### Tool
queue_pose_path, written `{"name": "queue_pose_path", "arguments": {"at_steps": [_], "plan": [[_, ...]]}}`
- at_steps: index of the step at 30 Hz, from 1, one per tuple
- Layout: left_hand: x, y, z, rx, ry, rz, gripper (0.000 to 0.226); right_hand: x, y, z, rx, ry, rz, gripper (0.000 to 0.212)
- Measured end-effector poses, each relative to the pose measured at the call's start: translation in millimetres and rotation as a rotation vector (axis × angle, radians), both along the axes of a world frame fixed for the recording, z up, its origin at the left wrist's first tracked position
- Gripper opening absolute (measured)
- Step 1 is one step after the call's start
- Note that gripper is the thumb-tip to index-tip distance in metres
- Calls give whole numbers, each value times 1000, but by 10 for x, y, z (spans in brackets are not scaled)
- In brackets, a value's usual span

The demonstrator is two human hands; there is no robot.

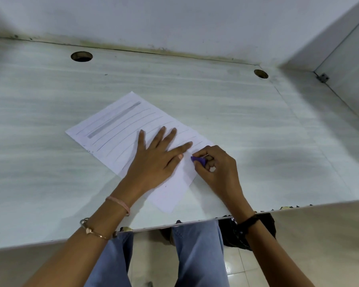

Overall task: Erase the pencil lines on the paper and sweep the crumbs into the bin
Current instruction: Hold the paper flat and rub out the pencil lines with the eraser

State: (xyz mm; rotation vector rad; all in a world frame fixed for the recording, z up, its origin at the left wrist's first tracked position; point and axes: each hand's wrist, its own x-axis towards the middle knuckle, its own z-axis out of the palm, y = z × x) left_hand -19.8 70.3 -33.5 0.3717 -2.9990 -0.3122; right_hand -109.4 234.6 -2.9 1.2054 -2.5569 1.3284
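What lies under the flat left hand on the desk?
The left hand presses flat on the white paper. Pencil lines run toward it; whether they continue beneath the palm is hidden.

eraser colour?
Purple. The eraser is pinched in the right hand; head view, the only one.

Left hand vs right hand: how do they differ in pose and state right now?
Pose: left hand lies flat with fingers spread; right hand is curled.
Load: left hand holds nothing and presses the paper down; right hand pinches a purple eraser.
Place: left hand rests mid-sheet; right hand sits at the sheet's edge.
Shared: both work on the same sheet, close together.
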Motion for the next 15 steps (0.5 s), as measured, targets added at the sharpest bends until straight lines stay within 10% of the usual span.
{"name": "queue_pose_path", "arguments": {"at_steps": [15], "plan": [[3,10,-9,-34,9,11,55,-94,-72,61,64,-39,-3,16]]}}
